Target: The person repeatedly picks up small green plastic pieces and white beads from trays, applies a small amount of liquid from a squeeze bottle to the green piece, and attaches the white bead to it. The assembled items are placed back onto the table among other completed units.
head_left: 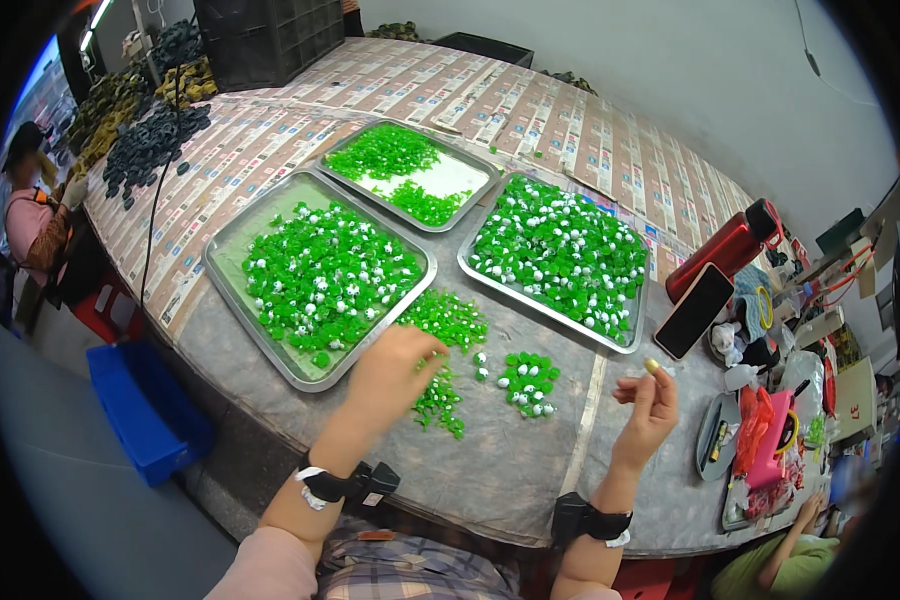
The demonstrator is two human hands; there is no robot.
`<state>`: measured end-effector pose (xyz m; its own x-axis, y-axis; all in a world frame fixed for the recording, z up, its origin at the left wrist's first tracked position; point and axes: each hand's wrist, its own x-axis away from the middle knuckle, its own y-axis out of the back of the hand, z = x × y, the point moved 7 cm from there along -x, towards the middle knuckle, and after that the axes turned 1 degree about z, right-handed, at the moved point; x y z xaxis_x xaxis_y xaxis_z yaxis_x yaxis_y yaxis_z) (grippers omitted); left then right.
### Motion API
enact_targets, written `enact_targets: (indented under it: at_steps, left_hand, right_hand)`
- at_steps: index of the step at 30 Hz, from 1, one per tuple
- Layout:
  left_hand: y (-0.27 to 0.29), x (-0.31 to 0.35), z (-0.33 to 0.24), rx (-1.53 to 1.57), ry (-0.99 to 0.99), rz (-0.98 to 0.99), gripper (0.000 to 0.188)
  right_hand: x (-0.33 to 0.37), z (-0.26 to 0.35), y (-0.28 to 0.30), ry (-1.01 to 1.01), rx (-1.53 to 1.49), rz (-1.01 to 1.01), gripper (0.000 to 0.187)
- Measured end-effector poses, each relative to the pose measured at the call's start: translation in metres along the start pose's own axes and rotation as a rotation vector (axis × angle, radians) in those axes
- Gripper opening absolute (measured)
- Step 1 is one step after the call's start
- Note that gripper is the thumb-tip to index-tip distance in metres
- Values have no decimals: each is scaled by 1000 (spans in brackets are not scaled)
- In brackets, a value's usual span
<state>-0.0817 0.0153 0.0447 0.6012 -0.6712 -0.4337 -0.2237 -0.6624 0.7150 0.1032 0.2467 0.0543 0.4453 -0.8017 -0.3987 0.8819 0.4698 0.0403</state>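
My left hand (pixel 398 365) is over the loose pile of small green pieces with white bits (pixel 440 318), its fingers bent together; whatever they hold is hidden. My right hand (pixel 649 415) is raised above the table to the right, fingers loosely curled and apart, with a yellowish cover on one fingertip and nothing visible in it. Between the hands lies a small heap of green pieces with white balls (pixel 528 384). The left metal tray (pixel 232 262) and the right metal tray (pixel 560 327) hold many similar green-and-white pieces. A rear tray (pixel 440 184) carries plain green pieces.
A dark phone (pixel 692 312) leans against a red bottle (pixel 720 250) at the right. Beyond them sit a pink basket (pixel 767 440) and a grey dish (pixel 717 436). A black crate (pixel 260 40) stands far back; a blue bin (pixel 150 415) is at the left. People sit at both sides.
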Motion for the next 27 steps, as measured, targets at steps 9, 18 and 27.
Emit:
enact_targets:
  at_steps: [9, 18, 27]
  left_hand:
    - [-49, 7, -8, -306, -120, 270, 5]
    - [-47, 3, -2, -242, -199, 253, 12]
    - [-56, 5, -6, -389, -157, 284, 11]
  right_hand:
    - [-10, -10, 43, 13, 67, -219, 20]
    - [-12, -12, 58, 29, 138, -294, 20]
    - [-17, -26, 64, -7, 139, -289, 21]
